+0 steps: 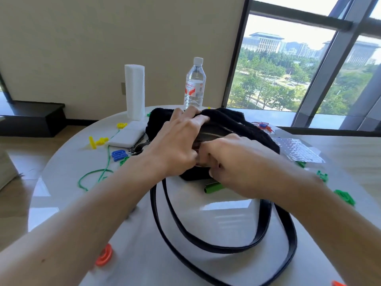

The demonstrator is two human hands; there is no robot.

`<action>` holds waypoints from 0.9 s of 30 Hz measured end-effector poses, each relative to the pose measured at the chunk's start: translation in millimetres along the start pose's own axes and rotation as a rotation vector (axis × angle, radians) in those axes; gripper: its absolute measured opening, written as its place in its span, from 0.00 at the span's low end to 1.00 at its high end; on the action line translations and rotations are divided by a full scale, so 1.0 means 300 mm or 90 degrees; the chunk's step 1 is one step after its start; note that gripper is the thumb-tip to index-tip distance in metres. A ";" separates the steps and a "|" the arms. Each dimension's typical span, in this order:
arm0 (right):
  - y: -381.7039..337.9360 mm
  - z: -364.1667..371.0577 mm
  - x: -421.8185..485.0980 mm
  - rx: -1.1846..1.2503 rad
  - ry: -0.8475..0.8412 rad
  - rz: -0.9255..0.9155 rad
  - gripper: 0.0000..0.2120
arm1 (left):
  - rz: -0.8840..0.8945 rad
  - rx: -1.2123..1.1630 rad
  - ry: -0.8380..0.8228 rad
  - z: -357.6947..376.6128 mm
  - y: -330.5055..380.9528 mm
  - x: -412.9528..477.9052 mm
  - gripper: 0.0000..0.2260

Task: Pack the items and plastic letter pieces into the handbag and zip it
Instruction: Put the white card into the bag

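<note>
The black handbag [237, 124] sits toward the far side of the round table [216, 223]. Its straps [266, 215] loop over the free near part, almost to the table edge. The left hand [177, 141] lies over the bag's top, with fingers bent on the far rim and holding it. The right hand [228, 159] curls its fingers tight at the zip opening, and what they pinch is hidden. A green tube [212, 187] lies just beside the bag. Yellow letters [97, 142], blue letters [118, 155] and a green string [97, 174] crowd the left side, and green letters [344, 197] lie near the right edge. A water bottle [194, 83] stands behind.
</note>
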State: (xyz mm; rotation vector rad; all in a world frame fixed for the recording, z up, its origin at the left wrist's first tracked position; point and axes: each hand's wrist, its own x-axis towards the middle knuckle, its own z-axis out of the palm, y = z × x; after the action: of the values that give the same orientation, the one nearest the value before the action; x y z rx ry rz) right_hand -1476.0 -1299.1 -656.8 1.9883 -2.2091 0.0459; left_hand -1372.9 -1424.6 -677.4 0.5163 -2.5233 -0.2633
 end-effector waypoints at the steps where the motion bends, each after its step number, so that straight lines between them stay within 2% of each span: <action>1: -0.004 0.010 -0.029 -0.004 -0.016 -0.007 0.10 | -0.004 0.006 0.001 0.005 0.002 -0.004 0.35; 6: 0.034 0.102 -0.053 -0.113 -0.111 0.027 0.19 | -0.011 0.012 0.000 0.009 -0.007 -0.012 0.36; 9: 0.063 0.158 -0.060 -0.128 -0.102 0.015 0.23 | -0.021 0.014 -0.001 0.010 -0.011 -0.021 0.36; 16: 0.056 0.107 -0.098 -0.113 -0.027 -0.062 0.11 | -0.027 0.022 -0.003 0.013 0.000 -0.040 0.37; 18: 0.075 0.020 -0.115 0.021 0.036 -0.066 0.08 | -0.027 0.016 0.009 0.017 -0.003 -0.042 0.37; 20: 0.093 -0.065 -0.129 0.175 0.223 -0.061 0.07 | -0.031 0.000 0.016 0.020 -0.008 -0.042 0.38; 22: 0.100 -0.108 -0.131 0.260 0.400 -0.054 0.06 | -0.036 -0.024 0.016 0.025 -0.009 -0.042 0.39; 24: 0.091 -0.096 -0.107 0.304 0.438 -0.044 0.07 | -0.042 -0.045 0.017 0.029 -0.007 -0.044 0.40; 27: 0.084 -0.013 -0.049 0.302 0.392 -0.003 0.07 | -0.049 -0.067 0.030 0.035 -0.002 -0.045 0.40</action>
State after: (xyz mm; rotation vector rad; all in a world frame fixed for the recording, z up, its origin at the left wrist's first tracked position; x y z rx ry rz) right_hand -1499.1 -1281.3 -652.9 1.8230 -1.8846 1.1090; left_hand -1367.9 -1418.8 -692.7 0.5704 -2.4322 -0.4064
